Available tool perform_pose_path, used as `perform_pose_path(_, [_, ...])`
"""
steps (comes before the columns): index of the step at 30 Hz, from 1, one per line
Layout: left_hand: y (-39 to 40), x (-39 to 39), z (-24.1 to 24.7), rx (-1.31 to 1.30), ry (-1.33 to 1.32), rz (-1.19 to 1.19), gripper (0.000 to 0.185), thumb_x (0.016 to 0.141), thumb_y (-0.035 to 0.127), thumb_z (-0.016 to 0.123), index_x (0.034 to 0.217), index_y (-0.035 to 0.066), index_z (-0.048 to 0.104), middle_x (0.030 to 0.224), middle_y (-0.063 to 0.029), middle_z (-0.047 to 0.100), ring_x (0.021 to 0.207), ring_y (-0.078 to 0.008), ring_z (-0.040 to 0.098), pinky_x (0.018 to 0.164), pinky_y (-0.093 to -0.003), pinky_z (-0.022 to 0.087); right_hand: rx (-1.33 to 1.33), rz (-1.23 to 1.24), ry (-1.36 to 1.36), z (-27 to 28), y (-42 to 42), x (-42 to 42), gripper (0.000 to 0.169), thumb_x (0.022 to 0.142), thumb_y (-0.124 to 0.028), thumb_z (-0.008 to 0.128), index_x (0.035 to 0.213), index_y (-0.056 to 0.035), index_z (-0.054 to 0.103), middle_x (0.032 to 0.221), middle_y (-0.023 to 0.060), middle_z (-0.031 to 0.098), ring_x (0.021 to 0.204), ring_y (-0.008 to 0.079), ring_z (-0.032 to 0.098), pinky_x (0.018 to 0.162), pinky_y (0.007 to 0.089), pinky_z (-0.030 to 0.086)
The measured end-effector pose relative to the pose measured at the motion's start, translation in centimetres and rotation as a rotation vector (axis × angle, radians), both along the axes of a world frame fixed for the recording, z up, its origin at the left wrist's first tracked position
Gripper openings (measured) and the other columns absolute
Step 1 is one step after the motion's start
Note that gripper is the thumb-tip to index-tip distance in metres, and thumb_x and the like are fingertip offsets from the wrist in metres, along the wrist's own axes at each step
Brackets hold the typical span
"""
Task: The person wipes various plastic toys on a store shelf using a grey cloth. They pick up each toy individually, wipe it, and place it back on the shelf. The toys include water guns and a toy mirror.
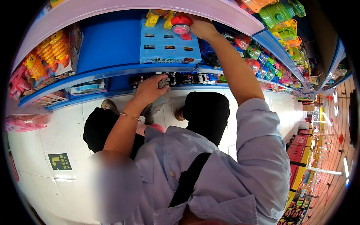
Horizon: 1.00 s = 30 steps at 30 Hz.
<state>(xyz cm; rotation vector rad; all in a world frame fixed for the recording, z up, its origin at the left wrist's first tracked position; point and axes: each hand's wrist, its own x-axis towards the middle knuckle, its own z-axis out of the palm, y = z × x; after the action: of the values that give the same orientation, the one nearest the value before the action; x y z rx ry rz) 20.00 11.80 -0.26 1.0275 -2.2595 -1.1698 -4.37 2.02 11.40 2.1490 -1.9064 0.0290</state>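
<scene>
My left hand point(150, 88) is closed around a grey cloth point(157, 105) that hangs down at the edge of the lower shelf, beside small toy vehicles point(188, 78). My right hand point(201, 28) reaches over the upper shelf and touches a red and pink round toy point(181, 25); its fingers are partly hidden, so its hold cannot be told. That toy is above a light blue cardboard display box point(170, 42) with small openings. Yellow toy pieces point(159, 19) stand at the back of the box.
Yellow-orange ribbed toys point(50, 50) stand left on the blue shelf point(109, 42). Packaged round toys point(253, 66) fill the shelf at right. A pink shelf edge point(112, 9) crosses overhead. My knees are bent above the white tiled floor point(64, 129).
</scene>
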Motion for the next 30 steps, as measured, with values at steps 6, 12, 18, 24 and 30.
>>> perform_pose_path(6, [-0.2,0.7,0.6,0.008,0.034,-0.003,0.040,0.072,0.030,0.059,0.107,0.012,0.052,0.101,-0.0122,0.056,0.092,-0.0301,0.053,0.076,-0.0345,0.042,-0.442,0.046,-0.579,-3.6,0.3,-2.0,0.032,0.068,-0.012,0.051,0.098,-0.0007,0.053,0.097,0.0234,0.054,0.091,0.0402,0.048,0.080,0.0418,0.039])
perform_pose_path(12, [0.1,1.5,1.0,-0.033,0.092,0.016,0.040,0.073,0.030,0.058,0.108,0.012,0.052,0.103,-0.0120,0.055,0.093,-0.0298,0.052,0.077,-0.0348,0.042,-0.265,-0.180,-0.699,-4.1,1.2,-2.6,0.030,0.068,-0.012,0.050,0.096,0.0005,0.053,0.092,0.0259,0.053,0.087,0.0414,0.048,0.076,0.0441,0.039])
perform_pose_path(18, [0.1,2.5,0.0,-0.185,0.095,0.028,0.038,0.071,0.027,0.058,0.105,0.011,0.053,0.099,-0.0116,0.057,0.089,-0.0277,0.054,0.075,-0.0352,0.044,-0.308,-0.223,-0.441,-2.3,2.3,-0.3,0.032,0.069,-0.011,0.044,0.099,-0.0026,0.050,0.088,0.0255,0.055,0.086,0.0410,0.050,0.075,0.0462,0.040])
perform_pose_path(24, [0.4,2.8,0.2,-0.199,0.084,0.014,0.037,0.072,0.028,0.057,0.104,0.012,0.052,0.102,-0.0094,0.056,0.092,-0.0263,0.053,0.076,-0.0353,0.044,-0.622,-0.026,-0.721,-3.0,3.4,-3.5,0.027,0.068,-0.006,0.054,0.094,-0.0006,0.056,0.079,0.0164,0.054,0.069,0.0274,0.051,0.065,0.0338,0.042])
perform_pose_path(30, [0.2,2.0,-0.1,-0.195,0.079,0.032,0.037,0.072,0.028,0.058,0.105,0.013,0.052,0.102,-0.0090,0.056,0.092,-0.0262,0.053,0.076,-0.0347,0.044,-0.468,0.217,-0.208,1.8,4.7,5.0,0.030,0.072,-0.024,0.055,0.095,-0.0042,0.057,0.092,0.0176,0.056,0.084,0.0368,0.051,0.074,0.0415,0.039])
